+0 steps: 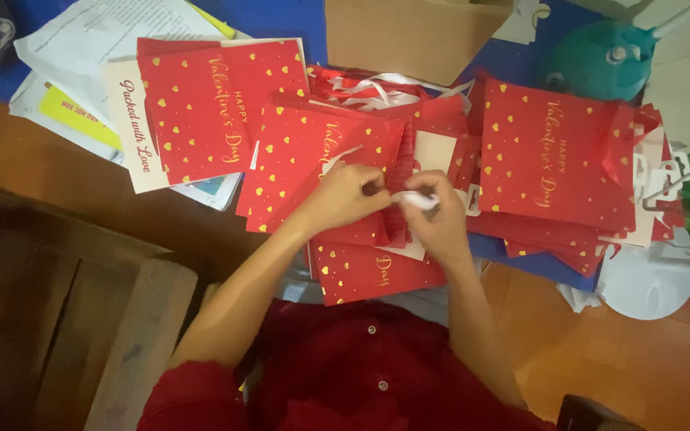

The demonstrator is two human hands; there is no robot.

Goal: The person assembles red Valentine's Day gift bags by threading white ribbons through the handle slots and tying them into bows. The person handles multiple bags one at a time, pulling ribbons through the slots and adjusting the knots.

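Both hands meet over a red bag (313,160) lying flat mid-floor: left hand (349,195) pinches its edge, right hand (433,209) closes on a white ribbon (418,199) (more bags (557,160) stacked just right).

A red paper gift bag (313,160) with small gold hearts and gold script lies flat, folded, in the middle of the blue surface (281,17), its long side running up and away from the person. Its right edge is ribbed with darker red folds. At that edge a white ribbon (418,199) is bunched, pinched between the left hand (349,195) and the right hand (433,209), which meet just above the bag. A second bag of the same kind (369,275) lies beneath, nearer the person.
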